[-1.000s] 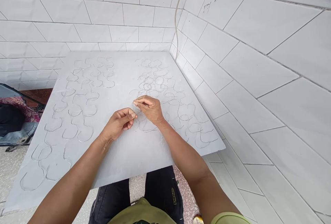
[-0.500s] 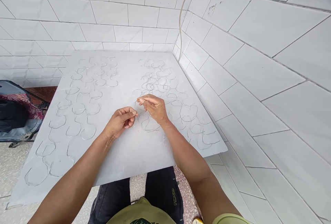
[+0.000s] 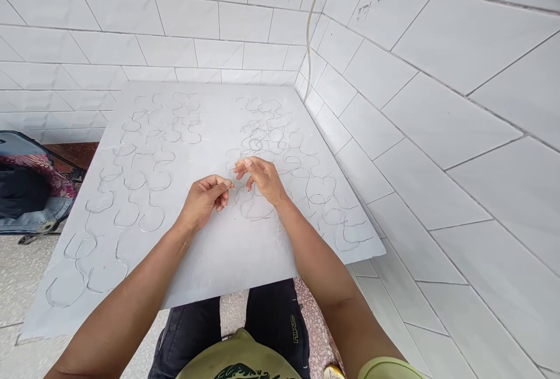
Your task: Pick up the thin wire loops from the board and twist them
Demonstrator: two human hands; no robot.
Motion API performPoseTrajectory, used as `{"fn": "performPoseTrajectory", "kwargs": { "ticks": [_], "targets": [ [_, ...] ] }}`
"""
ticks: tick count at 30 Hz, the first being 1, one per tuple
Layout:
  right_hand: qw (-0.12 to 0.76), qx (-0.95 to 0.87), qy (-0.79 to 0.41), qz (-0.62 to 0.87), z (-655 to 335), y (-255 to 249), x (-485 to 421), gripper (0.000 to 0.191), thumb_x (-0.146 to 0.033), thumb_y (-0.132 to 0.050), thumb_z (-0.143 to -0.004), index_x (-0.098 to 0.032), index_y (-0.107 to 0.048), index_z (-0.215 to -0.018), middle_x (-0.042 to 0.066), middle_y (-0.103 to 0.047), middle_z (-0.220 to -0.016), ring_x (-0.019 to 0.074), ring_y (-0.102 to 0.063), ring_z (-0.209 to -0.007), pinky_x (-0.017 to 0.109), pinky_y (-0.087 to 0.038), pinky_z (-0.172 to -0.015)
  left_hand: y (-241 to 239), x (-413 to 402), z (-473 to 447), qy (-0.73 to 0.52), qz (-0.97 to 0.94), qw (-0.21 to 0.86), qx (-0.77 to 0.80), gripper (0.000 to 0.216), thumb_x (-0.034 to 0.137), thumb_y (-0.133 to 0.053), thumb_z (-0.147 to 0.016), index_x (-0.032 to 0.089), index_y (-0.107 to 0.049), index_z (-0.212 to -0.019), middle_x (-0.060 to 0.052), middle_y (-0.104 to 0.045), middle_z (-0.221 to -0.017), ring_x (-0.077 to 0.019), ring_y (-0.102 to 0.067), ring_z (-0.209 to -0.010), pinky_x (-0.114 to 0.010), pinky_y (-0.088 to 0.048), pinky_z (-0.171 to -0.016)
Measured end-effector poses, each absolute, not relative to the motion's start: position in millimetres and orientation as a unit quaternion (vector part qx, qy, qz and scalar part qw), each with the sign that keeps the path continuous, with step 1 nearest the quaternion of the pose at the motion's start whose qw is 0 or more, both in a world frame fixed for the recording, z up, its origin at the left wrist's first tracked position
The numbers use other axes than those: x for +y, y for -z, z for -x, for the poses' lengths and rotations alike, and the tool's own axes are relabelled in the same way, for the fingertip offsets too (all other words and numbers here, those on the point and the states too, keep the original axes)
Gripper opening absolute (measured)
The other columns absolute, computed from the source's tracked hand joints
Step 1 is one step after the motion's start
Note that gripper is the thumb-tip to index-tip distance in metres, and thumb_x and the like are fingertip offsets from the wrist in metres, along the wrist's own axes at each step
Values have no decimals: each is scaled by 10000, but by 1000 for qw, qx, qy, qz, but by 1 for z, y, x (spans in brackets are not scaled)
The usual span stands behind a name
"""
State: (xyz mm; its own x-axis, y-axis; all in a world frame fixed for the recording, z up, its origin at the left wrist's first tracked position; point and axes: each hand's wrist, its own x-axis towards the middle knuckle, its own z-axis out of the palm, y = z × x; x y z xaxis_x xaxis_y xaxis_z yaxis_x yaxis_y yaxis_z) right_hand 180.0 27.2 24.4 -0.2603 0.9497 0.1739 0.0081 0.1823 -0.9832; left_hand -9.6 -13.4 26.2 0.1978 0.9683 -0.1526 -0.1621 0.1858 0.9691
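My left hand [image 3: 207,198] is closed in a pinch on a thin curved wire [image 3: 235,190], of which only a short end shows past the fingertips. Just to its right hovers my right hand [image 3: 259,178], palm turned inward and fingers apart, with nothing visibly gripped. Both hands are over the middle of a pale grey board [image 3: 227,256]. Under and beyond the right hand lie many loose bent wires [image 3: 319,198], tangled together. S-shaped bent wires [image 3: 151,218] lie in rough columns along the board's left part.
White tiled walls meet behind the board and along its right side. A pale cable [image 3: 308,35] hangs down in the corner. At the left, a folding chair [image 3: 32,224] with dark cloth on it stands on the speckled floor. My knees are below the board's front edge.
My right hand's fingers have spread and curled away from the wire, the thumb lifting. My left hand keeps its pinch and has barely moved. The view has shifted slightly.
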Motion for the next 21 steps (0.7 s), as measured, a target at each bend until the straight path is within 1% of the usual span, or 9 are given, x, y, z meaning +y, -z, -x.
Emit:
{"fn": "performPoseTrajectory", "kwargs": {
  "ticks": [2,3,5,7,10,12,14,17,21],
  "targets": [
    [416,-623,-536,388,-181,-26,25,512,-644,-551,-948,-166,-724,-890,92,-738,-909,166,-681,-771,220,-484,-488,-25,-13,10,-476,-452,602,454,279,396,-770,-829,167,-646,-730,-7,-591,-683,-97,-510,-549,-244,-369,-484],
    [388,-633,-551,380,-181,-26,25,495,-629,-579,-939,-161,-715,-854,85,-732,-868,157,-672,-730,217,-472,-479,-25,-12,10,-487,-451,593,456,283,397,-768,-832,167,-643,-724,-7,-589,-685,-100,-519,-563,-246,-382,-494],
    [342,-650,-574,362,-180,-25,23,426,-575,-651,-913,-158,-700,-838,68,-726,-816,136,-650,-658,209,-450,-463,-24,-11,11,-500,-446,584,459,281,402,-765,-838,164,-655,-737,-8,-588,-696,-103,-523,-581,-245,-392,-505],
    [320,-657,-583,355,-178,-24,22,372,-522,-675,-906,-158,-682,-832,56,-725,-788,121,-634,-616,203,-441,-457,-23,-11,11,-503,-439,584,461,267,408,-765,-838,156,-689,-790,-11,-589,-704,-105,-522,-589,-245,-393,-507],
    [329,-652,-574,371,-176,-20,22,339,-474,-657,-920,-165,-645,-782,35,-704,-733,106,-612,-577,196,-437,-454,-24,-10,12,-501,-429,596,457,301,426,-763,-837,156,-730,-968,-20,-617,-752,-112,-537,-608,-247,-406,-520],
    [346,-641,-566,387,-176,-17,24,321,-451,-650,-924,-170,-633,-770,20,-682,-701,101,-596,-560,194,-435,-450,-26,-10,12,-502,-423,605,450,394,442,-753,-846,171,-711,-1129,-46,-666,-854,-130,-584,-672,-256,-442,-557],
    [360,-627,-565,398,-176,-16,26,302,-440,-646,-927,-174,-637,-785,12,-667,-686,100,-587,-551,195,-434,-446,-27,-10,12,-505,-414,609,451,461,460,-733,-859,175,-678,-1217,-81,-699,-962,-155,-625,-755,-272,-474,-603],
    [370,-613,-571,401,-177,-15,28,300,-448,-642,-932,-177,-636,-803,11,-659,-686,102,-585,-549,199,-438,-445,-27,-11,11,-502,-411,603,465,461,484,-699,-873,151,-684,-1191,-116,-714,-1023,-172,-642,-790,-288,-486,-629],
    [376,-608,-569,406,-178,-17,29,303,-442,-630,-945,-182,-610,-793,11,-654,-688,99,-582,-544,198,-439,-443,-26,-12,8,-485,-447,569,491,426,483,-717,-851,142,-715,-1108,-118,-717,-990,-174,-641,-759,-291,-483,-615]
  ]
}}
